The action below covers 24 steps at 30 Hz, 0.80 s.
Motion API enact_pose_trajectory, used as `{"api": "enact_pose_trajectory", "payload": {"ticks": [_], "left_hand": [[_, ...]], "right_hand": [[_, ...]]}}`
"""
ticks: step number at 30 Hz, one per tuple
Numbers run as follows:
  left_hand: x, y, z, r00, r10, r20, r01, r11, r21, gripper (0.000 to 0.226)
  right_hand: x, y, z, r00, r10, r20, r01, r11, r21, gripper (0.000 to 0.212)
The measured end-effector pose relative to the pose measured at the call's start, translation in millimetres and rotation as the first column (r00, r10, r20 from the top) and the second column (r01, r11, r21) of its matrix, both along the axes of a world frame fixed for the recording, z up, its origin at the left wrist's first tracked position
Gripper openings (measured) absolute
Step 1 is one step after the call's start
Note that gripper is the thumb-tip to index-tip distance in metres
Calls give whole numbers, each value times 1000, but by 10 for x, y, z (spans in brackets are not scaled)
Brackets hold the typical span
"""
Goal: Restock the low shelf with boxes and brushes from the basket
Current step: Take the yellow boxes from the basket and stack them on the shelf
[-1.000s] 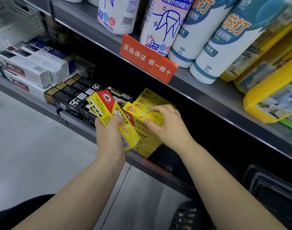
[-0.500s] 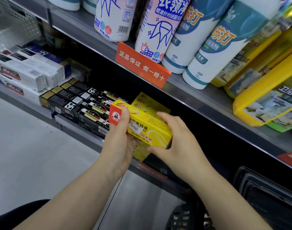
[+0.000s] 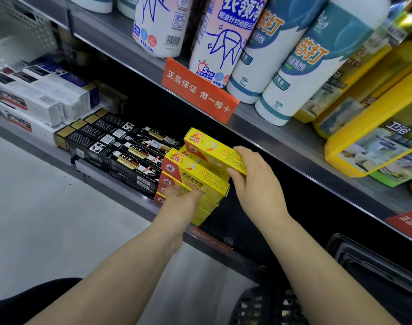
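On the low shelf (image 3: 130, 200) stands a stack of yellow-and-red boxes (image 3: 195, 177). My right hand (image 3: 254, 181) grips the top yellow box (image 3: 212, 148) at its right end, held a little above the stack. My left hand (image 3: 179, 202) presses against the front of the stack's lower boxes, fingers curled on one. The black basket (image 3: 270, 306) shows only partly at the bottom right, its contents hidden.
Black boxes (image 3: 120, 146) lie left of the yellow stack, white boxes (image 3: 34, 99) further left. The upper shelf carries tall bottles (image 3: 301, 66), yellow packs (image 3: 376, 141) and an orange sign (image 3: 198, 90). A black crate (image 3: 376, 266) sits at the right, grey floor (image 3: 48, 219) at the left.
The yellow box that both hands carried now sits in my right hand alone, at the top of the stack further in. My left hand dropped to the stack's front.
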<state>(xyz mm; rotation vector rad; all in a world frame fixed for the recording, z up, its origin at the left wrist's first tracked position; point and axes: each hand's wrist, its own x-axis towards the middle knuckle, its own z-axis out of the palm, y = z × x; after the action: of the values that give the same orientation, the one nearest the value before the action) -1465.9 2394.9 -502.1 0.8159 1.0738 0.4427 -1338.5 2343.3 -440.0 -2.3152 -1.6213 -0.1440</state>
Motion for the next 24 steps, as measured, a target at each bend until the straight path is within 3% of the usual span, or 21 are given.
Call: {"api": "enact_pose_trajectory", "payload": {"ticks": [3,6,8,11,13,24], "left_hand": [[50,-10,-29,999,-26,24,27,999,-47,73],[86,-19,-34,999,-30,21,31,999,-40,73],[98,-21,-44,999,-37,15,38,999,-32,72],[115,-14,-53,999,-35,4,35,999,-22,71],[126,-12,-61,1000,-25,-6,25,999,-21,71],[147,-21,-77,1000,-5,-31,5,1000,-17,67]], "right_hand": [[141,186,-113,980,-54,-191,38,995,-88,44],[208,280,-262,871,-98,-482,-27,969,-246,41],[232,268,-356,825,-136,-549,-53,948,-314,46],[284,209,-408,846,-118,-520,-88,931,-354,79],[322,187,-408,871,-73,-486,-120,927,-354,90],[381,158,-360,861,-75,-504,-104,942,-319,88]]}}
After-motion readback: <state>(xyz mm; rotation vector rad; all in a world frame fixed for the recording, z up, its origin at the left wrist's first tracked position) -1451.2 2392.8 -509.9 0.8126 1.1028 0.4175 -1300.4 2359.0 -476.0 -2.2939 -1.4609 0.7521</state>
